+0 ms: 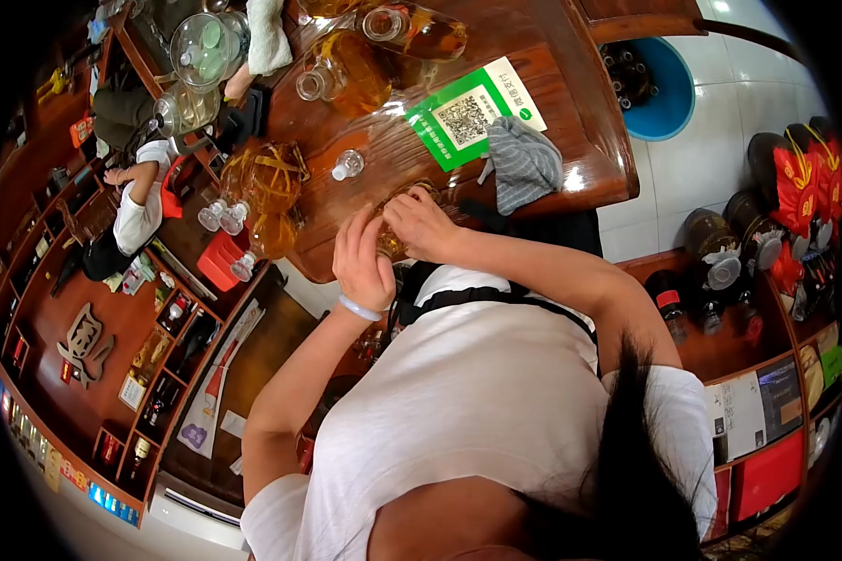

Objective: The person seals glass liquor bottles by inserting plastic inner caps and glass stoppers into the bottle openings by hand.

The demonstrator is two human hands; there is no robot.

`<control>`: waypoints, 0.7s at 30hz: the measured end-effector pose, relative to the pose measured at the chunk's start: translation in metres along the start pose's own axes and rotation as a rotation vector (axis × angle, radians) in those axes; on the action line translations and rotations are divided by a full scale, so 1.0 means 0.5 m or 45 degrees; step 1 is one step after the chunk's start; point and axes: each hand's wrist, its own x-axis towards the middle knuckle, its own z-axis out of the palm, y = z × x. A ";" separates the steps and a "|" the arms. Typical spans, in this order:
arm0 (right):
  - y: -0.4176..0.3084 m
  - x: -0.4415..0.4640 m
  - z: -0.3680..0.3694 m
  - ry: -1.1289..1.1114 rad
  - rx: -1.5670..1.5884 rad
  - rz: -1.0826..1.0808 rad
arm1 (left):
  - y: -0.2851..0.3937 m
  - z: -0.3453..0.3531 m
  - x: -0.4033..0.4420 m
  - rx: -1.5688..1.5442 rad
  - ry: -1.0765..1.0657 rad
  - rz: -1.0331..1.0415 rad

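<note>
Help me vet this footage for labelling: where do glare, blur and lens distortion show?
Head view: distortion bows the reddish-brown wooden shelving at left, and the corners are black; head view: white glare spots the glossy brown wooden table beside the grey striped cloth; head view: no strong blur on the bare left hand or right hand.

Layout about the glass stopper (348, 165) on the table (571, 84): 5 o'clock, bottle (389, 243) between left grip (359, 264) and right grip (419, 224); 2 o'clock, QR-code payment card (454, 123), overlapped by cloth (524, 168) at 3 o'clock; 9 o'clock, stoppered bottles (269, 182).
</note>
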 end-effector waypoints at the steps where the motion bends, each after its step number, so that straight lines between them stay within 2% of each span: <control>1: 0.002 0.001 -0.001 0.033 0.015 0.017 | 0.001 0.003 -0.002 0.001 0.006 -0.005; 3: 0.003 0.001 -0.004 0.052 0.032 0.008 | 0.005 0.010 -0.008 -0.055 0.128 -0.190; 4: 0.002 0.001 -0.003 0.073 0.054 0.004 | 0.002 0.017 -0.012 -0.057 0.126 -0.197; 6: 0.003 -0.001 -0.005 0.083 0.037 -0.014 | -0.002 0.032 -0.021 -0.231 0.274 -0.427; 7: 0.004 -0.001 -0.006 0.100 0.016 -0.038 | -0.001 0.035 -0.024 -0.232 0.272 -0.438; 9: 0.004 0.000 -0.005 0.099 0.034 -0.035 | 0.004 0.039 -0.025 -0.406 0.372 -0.639; 11: 0.004 0.001 -0.006 0.101 0.044 -0.035 | -0.009 0.056 -0.036 -0.415 0.449 -0.595; 13: 0.004 0.002 -0.011 0.075 0.036 -0.043 | -0.006 0.063 -0.040 -0.800 0.604 -0.983; 14: 0.004 0.003 -0.012 0.068 0.034 -0.047 | -0.004 0.065 -0.040 -0.804 0.609 -0.988; 16: 0.004 0.003 -0.013 0.080 0.026 -0.047 | 0.005 0.059 -0.032 -0.942 0.705 -1.188; 20: 0.004 0.004 -0.012 0.092 -0.010 -0.056 | -0.005 0.063 -0.041 -0.976 0.706 -1.232; 21: 0.004 0.004 -0.010 0.107 -0.010 -0.057 | -0.001 0.059 -0.042 -0.880 0.624 -1.125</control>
